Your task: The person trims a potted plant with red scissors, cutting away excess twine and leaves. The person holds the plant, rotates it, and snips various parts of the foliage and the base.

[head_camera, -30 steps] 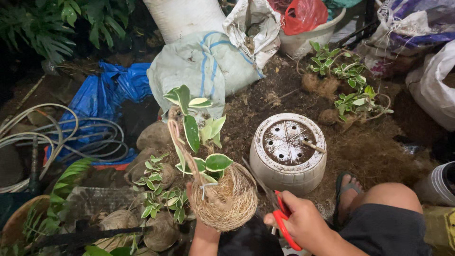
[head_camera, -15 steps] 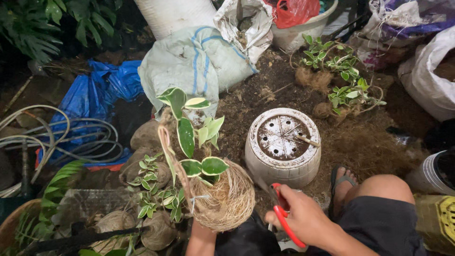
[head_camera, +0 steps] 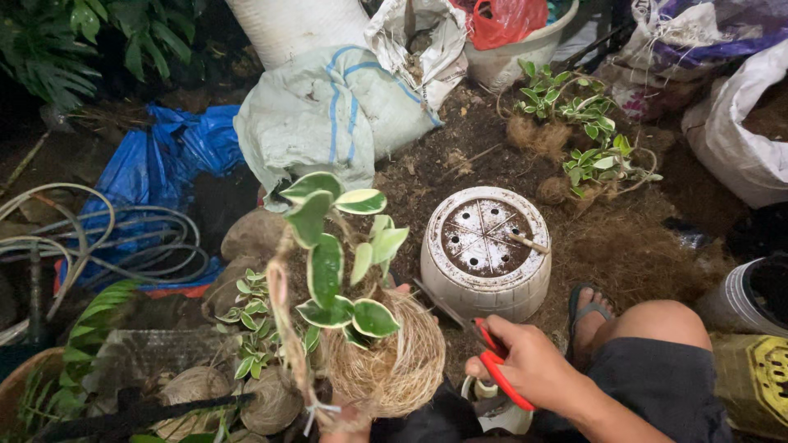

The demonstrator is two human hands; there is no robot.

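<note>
A person seated low on a soil-strewn potting floor grips red-handled scissors (head_camera: 492,361) in the right hand (head_camera: 529,365), fingers clenched through the loops and the dark blades pointing left toward a round ball of pale brown coconut fibre (head_camera: 394,361) that holds a green-and-cream variegated plant (head_camera: 336,271). The left hand (head_camera: 349,422) is almost wholly hidden beneath the ball at the bottom edge of the view; it seems to support the ball from below, but its grip cannot be told.

A clean trim here would likely call for keeping the blade tips on the stray fibres at the ball's right side, well clear of the leaves and the twine stem-tie, and for steadying the ball from beneath.

Just behind the scissors stands an upturned, soil-stained white plastic pot (head_camera: 486,254), its perforated base uppermost and a small stick lying across it. A white woven sack with blue stripes (head_camera: 328,115) lies at the back, apparently full; a second open sack (head_camera: 419,41) shows dark soil inside. A pale bucket (head_camera: 517,57) at the top edge holds a red plastic bag (head_camera: 505,18).
</note>
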